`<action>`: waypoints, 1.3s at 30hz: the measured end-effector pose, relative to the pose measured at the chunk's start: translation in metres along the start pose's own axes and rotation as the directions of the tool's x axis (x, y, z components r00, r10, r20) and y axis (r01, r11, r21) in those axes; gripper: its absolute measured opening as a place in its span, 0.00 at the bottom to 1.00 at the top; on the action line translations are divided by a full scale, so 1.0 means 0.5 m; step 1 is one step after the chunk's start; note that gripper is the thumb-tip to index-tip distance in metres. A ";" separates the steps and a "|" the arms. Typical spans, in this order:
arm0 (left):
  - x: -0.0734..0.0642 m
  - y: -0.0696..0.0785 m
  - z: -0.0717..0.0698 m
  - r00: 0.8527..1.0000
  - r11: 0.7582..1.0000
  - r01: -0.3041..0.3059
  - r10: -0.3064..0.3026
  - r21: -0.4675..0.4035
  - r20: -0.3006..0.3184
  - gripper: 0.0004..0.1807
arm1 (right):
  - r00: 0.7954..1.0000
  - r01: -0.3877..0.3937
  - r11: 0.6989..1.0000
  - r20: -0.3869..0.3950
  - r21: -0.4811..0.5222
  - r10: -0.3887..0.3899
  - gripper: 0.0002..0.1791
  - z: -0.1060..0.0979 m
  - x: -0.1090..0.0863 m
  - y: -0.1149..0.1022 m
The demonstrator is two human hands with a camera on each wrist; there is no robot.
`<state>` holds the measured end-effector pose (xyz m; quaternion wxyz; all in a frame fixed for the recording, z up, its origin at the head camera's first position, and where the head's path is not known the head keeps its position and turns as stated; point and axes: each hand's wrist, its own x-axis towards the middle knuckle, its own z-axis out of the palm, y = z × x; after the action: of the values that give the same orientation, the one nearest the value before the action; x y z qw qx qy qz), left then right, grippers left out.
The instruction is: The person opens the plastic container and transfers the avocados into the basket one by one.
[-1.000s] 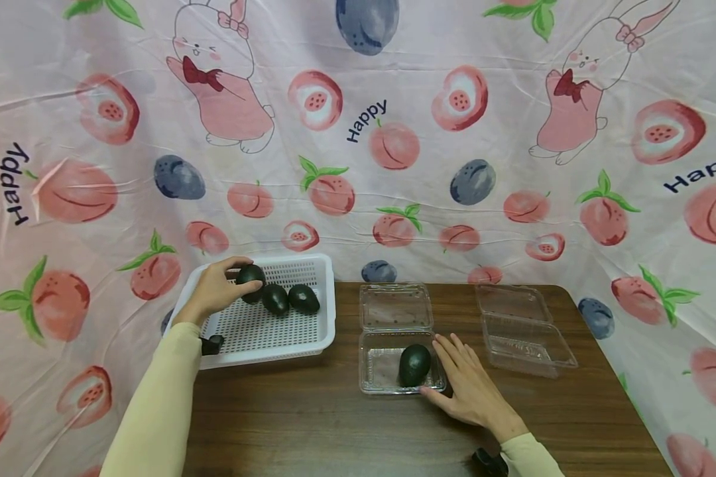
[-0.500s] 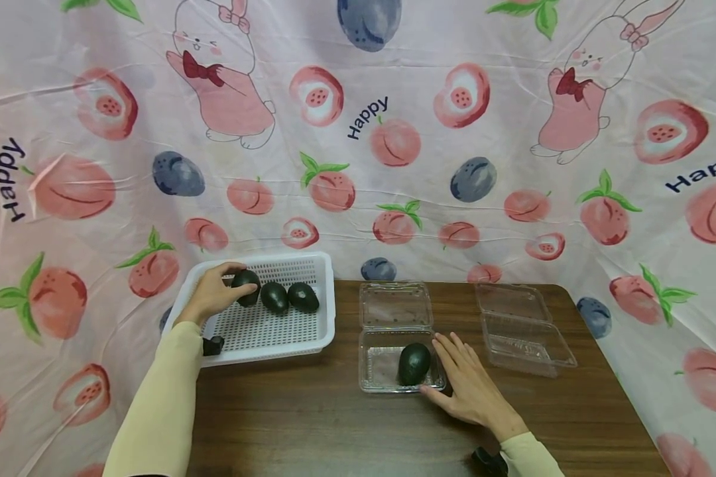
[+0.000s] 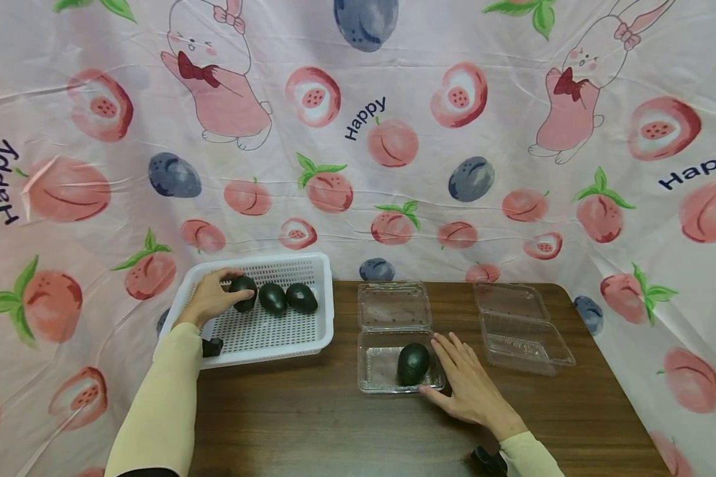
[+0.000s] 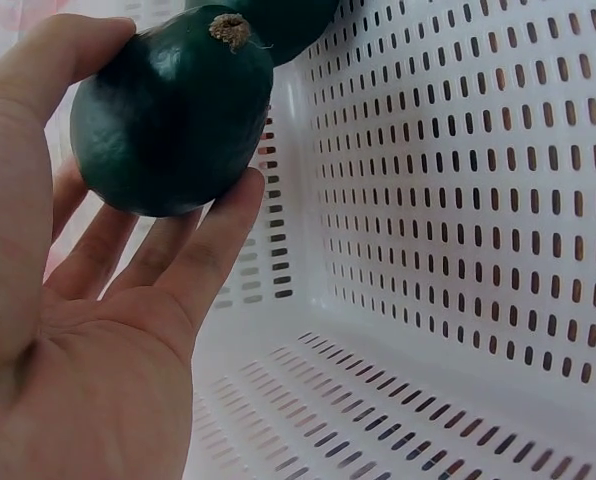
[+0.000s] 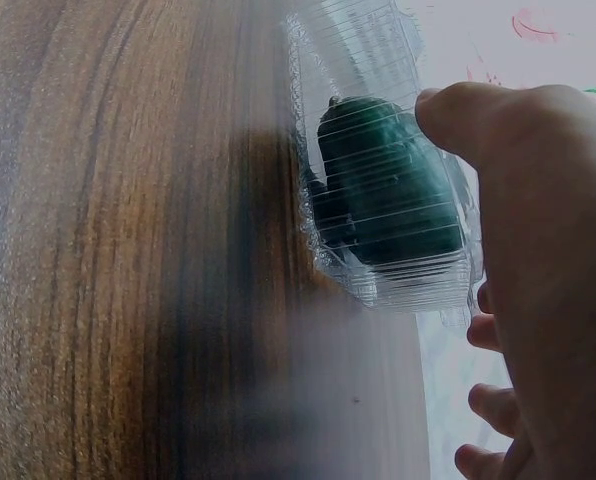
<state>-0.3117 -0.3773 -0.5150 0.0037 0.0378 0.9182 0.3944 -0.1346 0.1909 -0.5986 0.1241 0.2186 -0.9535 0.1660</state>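
In the white perforated basket [image 3: 262, 354], my left hand [image 3: 211, 295] grips a dark green avocado [image 3: 244, 293] at the left end of a short row. Seen from the left wrist, the thumb lies over the avocado [image 4: 173, 115] and the fingers curl beneath it, its stem scar facing up. Two more avocados [image 3: 272, 299] [image 3: 301, 298] lie just right of it. My right hand [image 3: 470, 384], fingers straight, touches the right edge of an open clear clamshell box [image 3: 378, 377]. One avocado [image 3: 414, 364] sits inside, toward the box's right side; its dark shape shows through the ribbed wall in the right wrist view.
A second clear clamshell box [image 3: 522, 344] stands open at the right of the wooden table [image 3: 310, 424]. Behind the table hangs a pink fruit-and-rabbit printed cloth [image 3: 334, 152], which also covers both sides. Each wrist wears a dark strapped device [image 3: 489, 462].
My left hand has drawn the gripped avocado slightly left and nearer, widening its gap from the other two. The right hand and the clamshell boxes keep their places.
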 end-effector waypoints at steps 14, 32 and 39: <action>0.018 -0.021 0.010 0.997 0.997 0.055 -0.057 0.046 0.051 0.43 | 1.000 0.006 1.000 0.010 -0.004 -0.006 0.54 -0.004 0.002 0.002; 0.025 -0.020 0.028 0.996 0.998 0.049 -0.053 0.051 0.076 0.41 | 1.000 0.010 1.000 -0.001 0.000 -0.010 0.54 -0.008 0.005 0.006; 0.028 -0.028 0.028 0.993 0.995 0.066 -0.073 0.074 0.090 0.40 | 1.000 0.023 1.000 -0.019 0.003 -0.023 0.53 -0.008 0.005 0.007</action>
<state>-0.3261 -0.3758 -0.5342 0.0588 0.0243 0.9312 0.3589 -0.1376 0.1945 -0.5951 0.1347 0.2284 -0.9494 0.1684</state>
